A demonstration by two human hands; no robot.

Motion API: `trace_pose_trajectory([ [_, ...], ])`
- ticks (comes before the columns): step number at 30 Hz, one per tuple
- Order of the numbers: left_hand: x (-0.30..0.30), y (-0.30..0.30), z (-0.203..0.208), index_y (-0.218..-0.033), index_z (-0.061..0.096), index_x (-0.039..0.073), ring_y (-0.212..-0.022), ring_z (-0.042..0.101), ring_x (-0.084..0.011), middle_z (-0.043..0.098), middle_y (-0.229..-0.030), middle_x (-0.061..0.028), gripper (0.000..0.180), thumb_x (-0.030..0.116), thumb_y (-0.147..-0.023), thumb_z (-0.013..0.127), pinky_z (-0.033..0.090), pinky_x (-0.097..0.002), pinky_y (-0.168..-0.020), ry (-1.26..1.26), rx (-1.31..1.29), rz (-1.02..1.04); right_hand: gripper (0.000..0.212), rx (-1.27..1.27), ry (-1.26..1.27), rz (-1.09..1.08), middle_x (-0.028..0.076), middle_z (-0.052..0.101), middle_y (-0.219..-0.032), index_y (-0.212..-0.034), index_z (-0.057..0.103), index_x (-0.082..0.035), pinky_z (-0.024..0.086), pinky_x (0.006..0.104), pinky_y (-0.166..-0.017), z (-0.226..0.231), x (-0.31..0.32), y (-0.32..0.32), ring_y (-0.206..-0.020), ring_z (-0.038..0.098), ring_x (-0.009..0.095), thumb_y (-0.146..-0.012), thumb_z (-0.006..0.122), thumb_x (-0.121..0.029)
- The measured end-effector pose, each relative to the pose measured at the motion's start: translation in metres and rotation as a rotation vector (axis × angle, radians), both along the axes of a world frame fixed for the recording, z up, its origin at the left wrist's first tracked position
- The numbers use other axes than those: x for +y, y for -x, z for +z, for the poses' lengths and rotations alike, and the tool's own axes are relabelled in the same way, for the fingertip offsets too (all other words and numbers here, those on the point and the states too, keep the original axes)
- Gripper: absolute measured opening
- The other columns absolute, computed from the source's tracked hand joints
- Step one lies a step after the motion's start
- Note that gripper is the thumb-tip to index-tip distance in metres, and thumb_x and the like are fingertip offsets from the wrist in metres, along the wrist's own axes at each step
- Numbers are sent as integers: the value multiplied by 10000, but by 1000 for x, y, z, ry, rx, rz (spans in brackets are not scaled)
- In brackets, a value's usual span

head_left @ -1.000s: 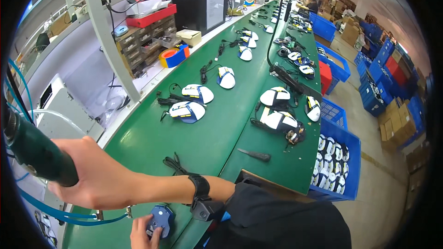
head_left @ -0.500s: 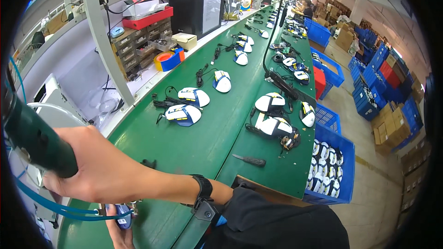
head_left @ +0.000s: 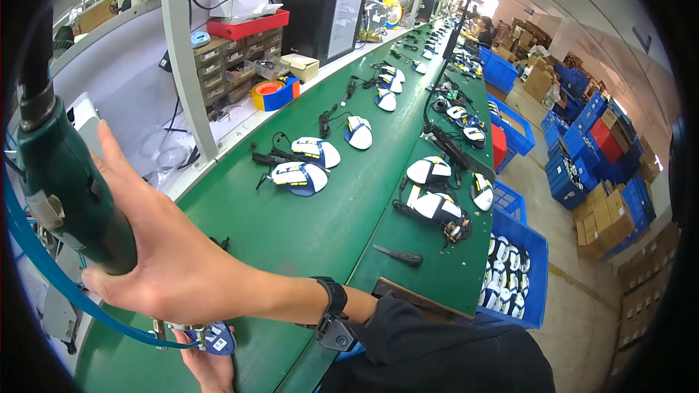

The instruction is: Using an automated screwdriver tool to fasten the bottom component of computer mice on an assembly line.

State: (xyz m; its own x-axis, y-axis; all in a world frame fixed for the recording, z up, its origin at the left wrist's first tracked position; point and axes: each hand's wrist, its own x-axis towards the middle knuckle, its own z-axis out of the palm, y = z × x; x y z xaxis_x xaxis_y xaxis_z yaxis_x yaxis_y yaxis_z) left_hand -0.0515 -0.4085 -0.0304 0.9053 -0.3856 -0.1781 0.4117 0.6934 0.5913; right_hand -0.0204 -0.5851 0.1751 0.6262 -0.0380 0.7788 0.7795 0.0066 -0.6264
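Note:
My right hand (head_left: 171, 262) is wrapped round a dark green power screwdriver (head_left: 76, 189), held above the bench at the left. Below that hand, my left hand (head_left: 211, 372) grips a computer mouse (head_left: 217, 340), its dark blue underside facing up. Metal fittings and blue air tubes (head_left: 62, 284) come down beside the mouse; my right hand and the tool hide part of them. The screwdriver's tip is out of sight. Ahead on the green bench lie white-and-blue mice, among them a near one (head_left: 298, 177) and another (head_left: 358, 132), with black cables.
A knife-like tool (head_left: 399, 255) lies near the bench's right side, by more mice (head_left: 437, 207). Blue crates (head_left: 535, 284) stand along that edge, one filled with mouse shells. An orange-and-blue tape dispenser (head_left: 273, 94), small drawers (head_left: 229, 65) and a black computer case (head_left: 324, 18) line the left.
My right hand and the screwdriver appear slightly lower and further right. The mouse in my left hand has shifted right and shows more of its underside. The whole view has turned a little.

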Motion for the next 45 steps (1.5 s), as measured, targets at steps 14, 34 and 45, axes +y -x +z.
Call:
trace_pose_trajectory([
  [14, 8, -2, 0, -1359, 476, 67, -1274, 450, -300, 500, -1374, -103, 496, 352, -957, 527, 355, -469, -1084, 160, 47, -100, 326, 252, -96, 236, 85, 608, -886, -1097, 543, 30, 509, 285, -749, 20, -10, 36, -830, 623, 129, -776, 604, 29],
  [34, 2, 1, -3, -1362, 453, 24, -1253, 464, -323, 499, -1365, -141, 501, 305, -952, 517, 336, -494, -1086, 127, -2, -109, 249, 167, -123, 302, 51, 585, -807, -1015, 522, 17, 478, 273, -681, 17, -7, 42, -728, 594, 101, -818, 657, -56],
  [45, 8, 0, 6, -1376, 442, 37, -1270, 448, -307, 484, -1387, -131, 496, 318, -968, 480, 324, -482, -1096, 114, 14, -106, 251, 237, -115, 419, 58, 600, -820, -1053, 534, 18, 509, 282, -668, 14, -1, 33, -715, 630, 123, -828, 633, -33],
])
